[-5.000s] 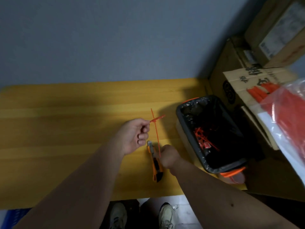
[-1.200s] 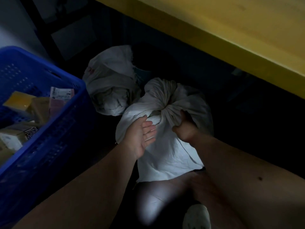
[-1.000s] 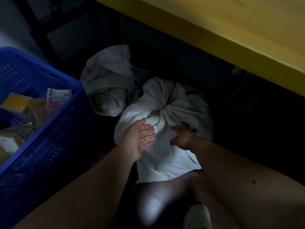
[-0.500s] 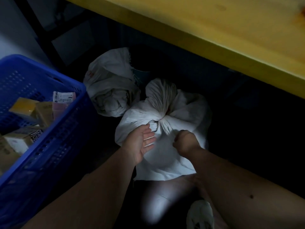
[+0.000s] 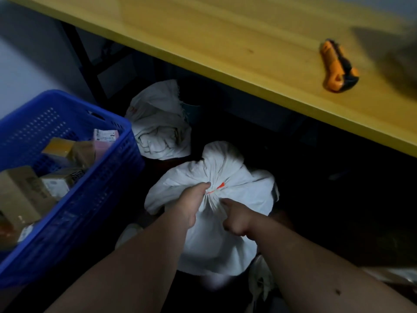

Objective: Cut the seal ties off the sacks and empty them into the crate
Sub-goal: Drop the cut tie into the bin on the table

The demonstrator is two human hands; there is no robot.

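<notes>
Sack [image 5: 237, 184]: white, tied, on the floor under the table [image 5: 225, 41] edge, just right of the crate [image 5: 67, 213].
Tie [image 5: 217, 187]: orange, round the gathered neck.
Left hand [image 5: 189, 205]: fingers curled, gripping the neck beside the tie.
Right hand [image 5: 235, 219]: fingers curled into the cloth just below the neck.
Crate: blue, holding boxes [image 5: 27, 190].
Second sack [image 5: 158, 123]: slack, behind the first.
Knife [image 5: 338, 65]: orange, on the table.
</notes>
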